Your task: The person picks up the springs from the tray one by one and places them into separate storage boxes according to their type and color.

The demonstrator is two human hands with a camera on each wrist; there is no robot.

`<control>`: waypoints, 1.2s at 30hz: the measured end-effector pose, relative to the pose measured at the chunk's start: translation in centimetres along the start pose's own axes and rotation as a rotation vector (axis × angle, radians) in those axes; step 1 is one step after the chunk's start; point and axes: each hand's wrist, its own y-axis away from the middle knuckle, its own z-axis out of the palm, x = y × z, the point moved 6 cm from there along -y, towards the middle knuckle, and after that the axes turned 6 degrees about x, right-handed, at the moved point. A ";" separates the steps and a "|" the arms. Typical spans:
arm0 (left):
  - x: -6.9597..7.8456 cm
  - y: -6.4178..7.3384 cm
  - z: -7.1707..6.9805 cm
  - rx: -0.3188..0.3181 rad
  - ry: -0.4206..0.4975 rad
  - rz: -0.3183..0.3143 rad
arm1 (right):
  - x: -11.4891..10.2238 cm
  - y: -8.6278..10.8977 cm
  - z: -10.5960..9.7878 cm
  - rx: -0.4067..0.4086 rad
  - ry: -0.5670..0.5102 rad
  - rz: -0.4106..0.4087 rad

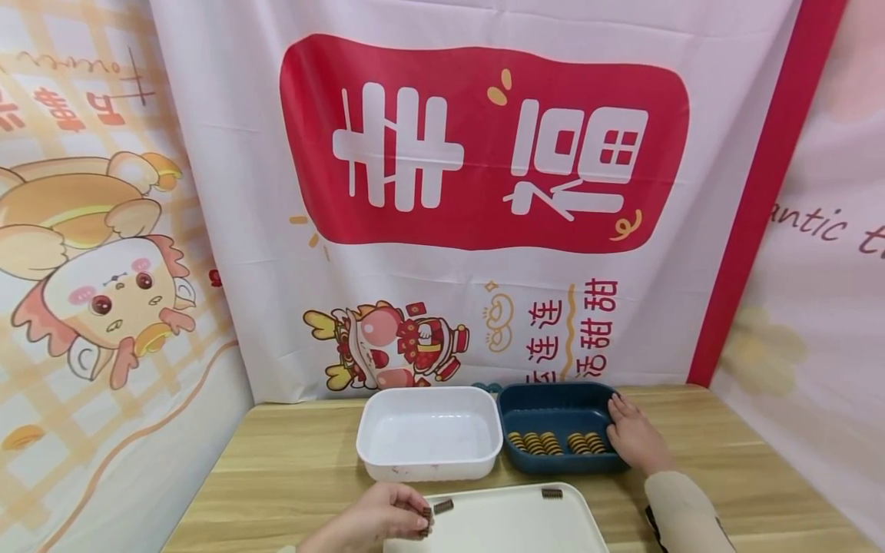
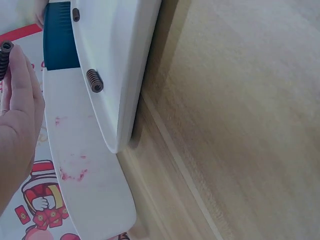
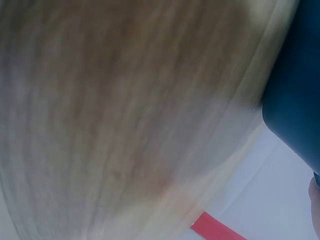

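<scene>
My left hand (image 1: 380, 516) pinches a dark brown ridged coil (image 2: 5, 56), spring-like with a hollow end, between thumb and fingers. It is held above the near-left part of a cream tray (image 1: 512, 522). Close by on the tray's far edge lies a similar brown coil (image 1: 444, 506); another brown coil (image 1: 551, 494) sits further right. My right hand (image 1: 638, 438) holds the right rim of a dark blue bin (image 1: 553, 411). Inside that bin, yellow-and-dark striped coils (image 1: 535, 443) lie in two groups. Only a fingertip shows beside the bin in the right wrist view.
Left of the blue bin stands a white bin (image 1: 429, 411) with nothing visible inside. Both bins stand on a wood-grain table (image 1: 290, 461), behind the tray. Printed cloth (image 1: 263, 307) hangs at the table's far edge and along the sides.
</scene>
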 end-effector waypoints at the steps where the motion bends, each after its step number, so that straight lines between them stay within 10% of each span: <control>1: 0.0 -0.1 -0.1 0.005 0.007 -0.002 | 0.0 0.0 0.0 -0.001 0.000 0.001; 36: 3.1 -2.4 -4.1 0.347 0.105 0.086 | -0.1 0.1 -0.2 0.016 -0.009 0.008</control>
